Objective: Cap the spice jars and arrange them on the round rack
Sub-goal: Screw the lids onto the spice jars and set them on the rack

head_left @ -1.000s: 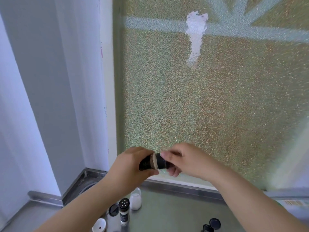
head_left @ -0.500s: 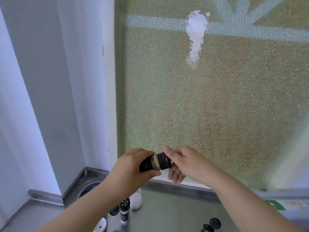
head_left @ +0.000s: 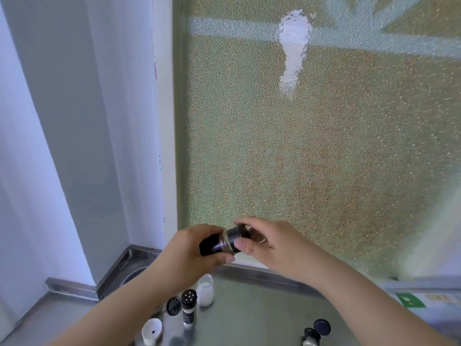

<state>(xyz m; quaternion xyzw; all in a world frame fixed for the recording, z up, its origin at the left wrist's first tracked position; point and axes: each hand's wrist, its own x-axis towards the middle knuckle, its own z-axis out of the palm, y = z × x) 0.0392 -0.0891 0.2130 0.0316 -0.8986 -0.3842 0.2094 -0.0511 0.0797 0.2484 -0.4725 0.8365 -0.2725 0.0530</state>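
Raised slightly, the spice jar (head_left: 219, 243) lies sideways between left hand (head_left: 192, 253) and right hand (head_left: 269, 242), both grasping it.

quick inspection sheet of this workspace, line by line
surface: grey metal counter, low in view
job's things: dark spice jar held sideways, black cap at its mouth; black shaker-top jar upright; white jar; dark jar with flipped-open lid; round rack not in view
clutter: white funnel; loose black lid
grippers: left hand grips jar; right hand on cap
cables: nothing seen
surroundings: frosted glass pane; white wall
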